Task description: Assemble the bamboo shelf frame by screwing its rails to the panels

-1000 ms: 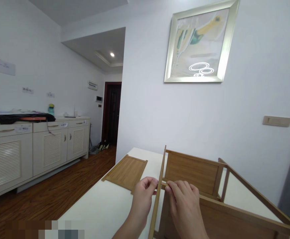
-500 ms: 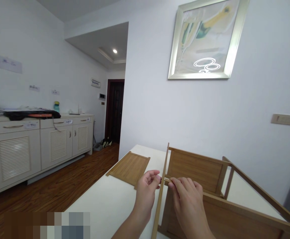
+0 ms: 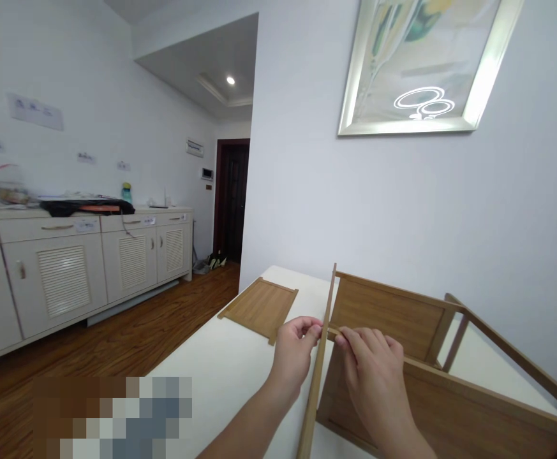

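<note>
A bamboo shelf frame lies on its side on the white table, with a thin upright side rail nearest me. My left hand is pinched closed against the left face of that rail, where a thin crossbar meets it. My right hand sits on the other side of the rail, fingers curled and pinching the crossbar's end.
A loose bamboo panel lies flat on the table to the left. The wall with a framed picture runs close behind the table. White cabinets line the far left wall across a wooden floor; a dark door stands beyond.
The view has swung left and tilted down a little, so everything shifted right in the frames. Both hands stay pinched at the same joint of the frame.
</note>
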A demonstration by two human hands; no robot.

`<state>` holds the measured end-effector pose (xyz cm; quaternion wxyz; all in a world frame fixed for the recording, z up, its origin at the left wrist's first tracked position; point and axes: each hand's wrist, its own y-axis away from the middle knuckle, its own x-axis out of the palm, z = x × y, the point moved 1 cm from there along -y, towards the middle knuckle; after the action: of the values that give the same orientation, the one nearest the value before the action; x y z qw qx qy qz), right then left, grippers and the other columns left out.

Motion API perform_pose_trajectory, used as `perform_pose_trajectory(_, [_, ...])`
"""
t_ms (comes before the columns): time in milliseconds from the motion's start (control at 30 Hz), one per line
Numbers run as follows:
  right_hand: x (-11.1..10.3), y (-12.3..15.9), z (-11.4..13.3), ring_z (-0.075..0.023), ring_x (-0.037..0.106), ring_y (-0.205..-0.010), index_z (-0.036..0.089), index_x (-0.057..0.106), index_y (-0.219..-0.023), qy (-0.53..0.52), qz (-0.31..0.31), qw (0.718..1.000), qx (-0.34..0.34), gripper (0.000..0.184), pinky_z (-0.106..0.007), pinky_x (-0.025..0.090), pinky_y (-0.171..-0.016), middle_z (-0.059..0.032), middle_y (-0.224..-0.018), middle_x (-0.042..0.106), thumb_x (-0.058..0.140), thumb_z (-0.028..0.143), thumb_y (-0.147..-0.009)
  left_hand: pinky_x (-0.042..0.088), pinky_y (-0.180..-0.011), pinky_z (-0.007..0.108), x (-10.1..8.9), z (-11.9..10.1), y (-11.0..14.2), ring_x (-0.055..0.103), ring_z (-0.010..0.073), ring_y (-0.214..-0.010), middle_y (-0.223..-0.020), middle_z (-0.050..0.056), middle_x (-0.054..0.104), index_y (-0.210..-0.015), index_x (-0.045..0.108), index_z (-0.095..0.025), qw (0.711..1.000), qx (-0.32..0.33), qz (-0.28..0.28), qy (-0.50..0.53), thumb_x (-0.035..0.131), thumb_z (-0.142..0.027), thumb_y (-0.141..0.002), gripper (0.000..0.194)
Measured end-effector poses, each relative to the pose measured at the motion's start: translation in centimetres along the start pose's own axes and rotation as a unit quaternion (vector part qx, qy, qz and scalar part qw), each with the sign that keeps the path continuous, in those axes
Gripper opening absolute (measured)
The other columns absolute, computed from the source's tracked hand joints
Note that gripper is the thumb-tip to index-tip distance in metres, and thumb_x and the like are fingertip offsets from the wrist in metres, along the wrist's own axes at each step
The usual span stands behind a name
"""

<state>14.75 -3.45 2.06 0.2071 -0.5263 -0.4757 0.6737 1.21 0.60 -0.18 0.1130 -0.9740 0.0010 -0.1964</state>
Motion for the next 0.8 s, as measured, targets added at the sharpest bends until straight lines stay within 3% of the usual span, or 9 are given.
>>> perform_pose_trajectory(200, [0.0, 0.0, 0.0, -0.0199, 0.056, -0.075, 0.019, 0.066, -0.09, 0.0, 0.0, 1.0, 0.0, 0.029, -0.036, 0.031, -0.077, -0.0048, -0.078, 0.067, 0.04, 0.024, -0.101, 0.046, -0.079, 0.03, 0.1, -0.6, 0.4, 0.062, 0.0183, -0.082, -0.082, 0.007, 0.07, -0.083, 0.07, -0.014, 1.0, 0.011, -0.022, 0.019, 0.076, -0.029, -0.068, 0.022])
perform_pose_trajectory(367, [0.0, 0.0, 0.0, -0.0198, 0.054, -0.074, 0.019, 0.066, -0.091, -0.008, -0.002, 1.0, -0.003, 0.028, -0.036, 0.031, -0.077, -0.0042, -0.077, 0.066, 0.04, 0.023, -0.101, 0.046, -0.07, 0.027, 0.1, -0.6, 0.6, 0.061, 0.0169, -0.077, -0.083, 0.007, 0.068, -0.092, 0.067, -0.014, 0.999, -0.011, -0.021, 0.031, 0.075, -0.041, -0.072, 0.034])
perform_pose_trajectory(533, [0.0, 0.1, 0.0, -0.0194, 0.054, -0.075, 0.02, 0.065, -0.091, -0.019, 0.002, 1.0, 0.007, 0.027, -0.036, 0.031, -0.079, -0.0032, -0.078, 0.066, 0.04, 0.021, -0.1, 0.045, -0.069, 0.027, 0.0, 0.1, 0.3, 0.059, 0.0165, -0.077, -0.081, 0.005, 0.066, -0.084, 0.066, -0.015, 1.0, -0.016, -0.004, 0.016, 0.071, -0.052, -0.074, 0.039])
perform_pose_trajectory(800, [0.1, 0.0, -0.1, -0.0196, 0.054, -0.075, 0.02, 0.064, -0.092, -0.021, -0.01, 1.0, 0.004, 0.026, -0.037, 0.031, -0.079, -0.0033, -0.078, 0.065, 0.04, 0.02, -0.1, 0.041, -0.064, 0.024, 0.1, 0.2, 0.1, 0.054, 0.0138, -0.069, -0.071, 0.002, 0.061, -0.073, 0.064, -0.015, 1.0, -0.019, 0.009, -0.012, 0.073, -0.054, -0.072, 0.04])
